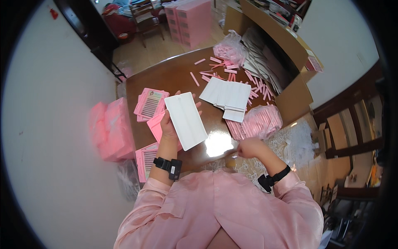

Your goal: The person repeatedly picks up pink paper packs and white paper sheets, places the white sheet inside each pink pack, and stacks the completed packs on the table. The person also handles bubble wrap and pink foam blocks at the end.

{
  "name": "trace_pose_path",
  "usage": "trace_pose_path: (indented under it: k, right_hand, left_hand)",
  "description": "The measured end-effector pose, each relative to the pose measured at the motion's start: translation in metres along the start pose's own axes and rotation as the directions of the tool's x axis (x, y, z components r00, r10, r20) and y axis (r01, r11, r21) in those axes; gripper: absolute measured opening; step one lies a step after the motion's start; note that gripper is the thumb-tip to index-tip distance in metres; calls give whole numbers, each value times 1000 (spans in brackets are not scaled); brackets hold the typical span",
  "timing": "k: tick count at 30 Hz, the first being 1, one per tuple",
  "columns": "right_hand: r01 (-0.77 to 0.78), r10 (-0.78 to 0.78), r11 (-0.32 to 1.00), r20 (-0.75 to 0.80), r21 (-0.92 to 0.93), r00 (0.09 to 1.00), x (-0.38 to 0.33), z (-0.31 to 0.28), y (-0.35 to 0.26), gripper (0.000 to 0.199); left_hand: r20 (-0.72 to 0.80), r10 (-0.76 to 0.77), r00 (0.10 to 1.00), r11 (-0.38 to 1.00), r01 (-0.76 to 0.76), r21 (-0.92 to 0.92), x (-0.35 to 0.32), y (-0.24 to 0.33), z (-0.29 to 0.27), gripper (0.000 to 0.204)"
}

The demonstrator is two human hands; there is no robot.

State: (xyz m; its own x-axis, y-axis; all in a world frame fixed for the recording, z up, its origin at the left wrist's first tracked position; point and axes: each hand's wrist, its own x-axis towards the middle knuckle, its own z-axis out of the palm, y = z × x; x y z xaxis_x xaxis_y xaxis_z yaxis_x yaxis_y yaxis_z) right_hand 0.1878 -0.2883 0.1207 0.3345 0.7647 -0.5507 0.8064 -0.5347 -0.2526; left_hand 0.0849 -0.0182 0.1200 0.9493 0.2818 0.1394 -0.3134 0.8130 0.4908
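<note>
My left hand (168,126) holds a white rectangular tray (185,120), tilted over the table, with fingers showing behind its far edge. My right hand (252,147) is closed like a fist at the table's near right edge, beside a plastic bag of pink sticks (261,122). Whatever it may hold is hidden. Left of the tray lie pink false-eyelash cases (151,104), with a second lash case (147,162) nearer me and a plain pink case (156,127) partly behind my left hand. Several white trays (226,93) lie in an overlapping pile to the right.
Loose pink sticks (194,79) are scattered over the brown table (166,74). Behind them stand a bag of pink pieces (230,50) and an open cardboard box (294,95) with white trays inside. Pink wrapped bundles (112,128) sit between table and left wall.
</note>
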Motion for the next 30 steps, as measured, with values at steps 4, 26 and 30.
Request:
trace_pose_path:
  k: [4, 26, 30]
  right_hand:
    - [142, 202, 878, -623, 457, 756, 2, -14, -15, 31]
    - [-1, 220, 871, -390, 491, 894, -89, 95, 6, 35]
    - [238, 284, 859, -807, 454, 517, -100, 60, -4, 30]
  left_hand:
    - [81, -123, 989, 989, 129, -67, -2, -19, -7, 92]
    - [199, -114, 973, 993, 114, 9, -59, -71, 38, 88]
    - [162, -172, 972, 984, 176, -13, -93, -114, 70, 89]
